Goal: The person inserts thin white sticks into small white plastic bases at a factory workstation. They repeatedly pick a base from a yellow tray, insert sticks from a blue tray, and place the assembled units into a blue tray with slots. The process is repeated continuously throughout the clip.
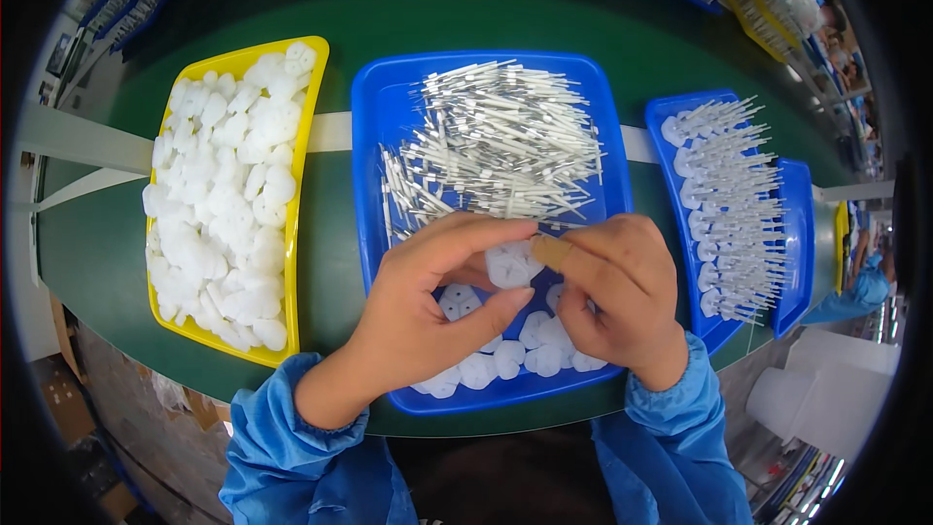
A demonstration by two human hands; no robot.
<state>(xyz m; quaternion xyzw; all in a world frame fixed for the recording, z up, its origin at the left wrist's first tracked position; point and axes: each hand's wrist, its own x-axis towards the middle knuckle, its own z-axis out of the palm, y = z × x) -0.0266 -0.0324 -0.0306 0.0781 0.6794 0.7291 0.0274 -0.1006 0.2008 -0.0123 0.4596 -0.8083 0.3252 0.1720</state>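
Note:
Over the near half of a blue tray [363, 126], my left hand [413, 306] pinches a white lobed plastic piece [509, 266] between thumb and fingers. My right hand [624, 292] is closed at the right edge of that piece, a tan wrap around one finger. A thin rod seems to show by its fingertips, but they mostly hide what it grips. Behind my hands lies a heap of thin white rods with metallic ends [505, 151]. Several more white lobed pieces [478, 370] sit along the tray's near side, partly under my hands.
To the left, a yellow tray [301, 185] is heaped with white lobed pieces [219, 204]. A blue tray [665, 151] on the right holds rows of lobed pieces with rods standing out. Another blue tray [797, 233] lies beyond it. The table [330, 19] is green.

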